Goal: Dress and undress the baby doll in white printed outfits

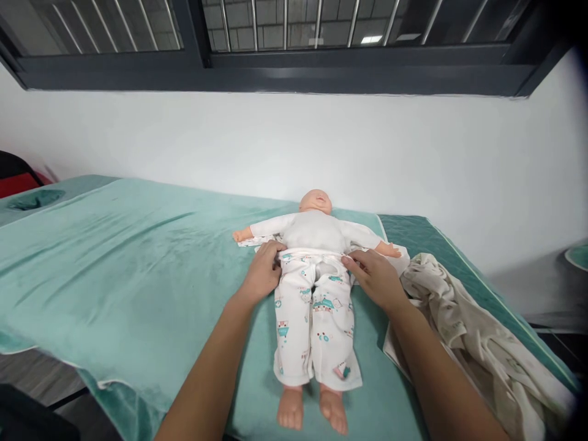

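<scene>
A baby doll (316,229) lies on its back, head toward the wall and arms spread. White trousers (296,306) printed with small teal and red pictures cover its legs up to the waist; its bare feet stick out below. At the waistband's left side, my left hand (265,269) has its fingers curled around the edge of the cloth. My right hand (374,275) pinches the waistband on the other side. Under the doll's arms, parts of a white printed garment (400,257) show, mostly hidden by the doll.
A teal sheet (138,275) covers the bed. To the right lies a crumpled cream cloth (463,318) beside my right forearm. Behind the bed rises a white wall (184,141) below a dark-framed barred window (285,73). Something red and black (18,177) stands at far left.
</scene>
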`<state>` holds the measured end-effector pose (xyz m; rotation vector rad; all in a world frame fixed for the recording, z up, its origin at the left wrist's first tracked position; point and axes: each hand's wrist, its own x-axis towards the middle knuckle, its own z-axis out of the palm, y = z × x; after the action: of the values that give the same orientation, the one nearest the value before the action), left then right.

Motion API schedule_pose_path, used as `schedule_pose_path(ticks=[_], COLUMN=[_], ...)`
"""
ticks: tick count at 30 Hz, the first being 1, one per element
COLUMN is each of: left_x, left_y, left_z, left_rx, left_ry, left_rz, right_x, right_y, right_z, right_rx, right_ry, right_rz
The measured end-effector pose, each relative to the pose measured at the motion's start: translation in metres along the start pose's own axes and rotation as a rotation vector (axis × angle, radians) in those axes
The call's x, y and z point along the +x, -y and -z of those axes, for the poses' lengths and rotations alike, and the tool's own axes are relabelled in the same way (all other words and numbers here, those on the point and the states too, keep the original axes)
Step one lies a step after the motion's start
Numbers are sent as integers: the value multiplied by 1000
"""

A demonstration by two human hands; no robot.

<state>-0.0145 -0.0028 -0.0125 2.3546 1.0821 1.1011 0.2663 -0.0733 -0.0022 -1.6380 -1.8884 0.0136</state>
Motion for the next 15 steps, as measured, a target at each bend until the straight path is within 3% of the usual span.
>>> schedule_pose_path(ticks=[3, 7, 15], left_x=[-1, -2, -2], left_y=[0, 0, -1], left_z=[-3, -6, -8], left_rx=[23, 46, 107], left_ry=[-6, -32, -50], left_rz=[-19, -23, 18], right_x=[-1, -1, 0], right_y=[0, 2, 6], right_z=[-4, -12, -21], right_rx=[104, 300, 360], right_ry=[29, -25, -96], right_rz=[-40, -137, -196])
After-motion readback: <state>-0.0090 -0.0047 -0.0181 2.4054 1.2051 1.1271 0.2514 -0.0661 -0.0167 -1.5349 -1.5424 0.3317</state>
